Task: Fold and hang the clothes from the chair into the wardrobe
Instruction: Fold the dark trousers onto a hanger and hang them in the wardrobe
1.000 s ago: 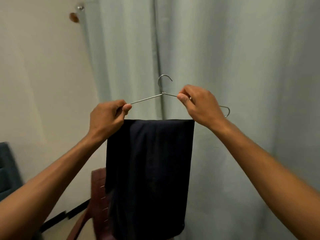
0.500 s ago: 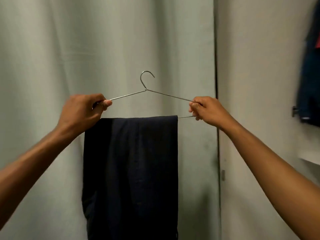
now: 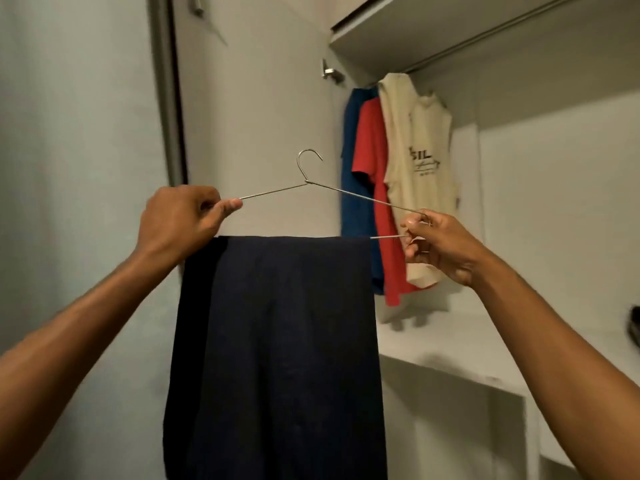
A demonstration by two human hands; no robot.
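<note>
Trousers on wire hanger, carried toward open wardrobe

Trousers (image 3: 277, 358) fill centre and lower centre of frame: dark navy, matte woven cloth, folded once over the hanger's bottom bar and hanging straight down past the bottom edge. Soft and limp, probably moderate weight for so thin a wire; nothing pins them, so a tilt of the bar could let them slide sideways. Best handled by the hanger, not the cloth.

Wardrobe (image 3: 519, 46) takes the upper right: pale flat panels, a shelf overhead, a lower shelf at right. Its rail is not clearly visible. Three shirts hang there at upper right of centre: cream shirt (image 3: 420, 174) with dark print, red shirt (image 3: 375, 188), blue shirt (image 3: 349, 188), packed close together.

Hanger (image 3: 349, 195) at centre: thin bare metal wire, shiny, stiff but likely springy, hook up and free. Kept level, ends are a sound grip.

Left hand (image 3: 176, 223), centre left: fingers curled, thumb pressing the wire at the left shoulder end. Right hand (image 3: 440, 244), centre right: fingertips pinch the wire at the right corner, upper arm and bottom bar together.
</note>
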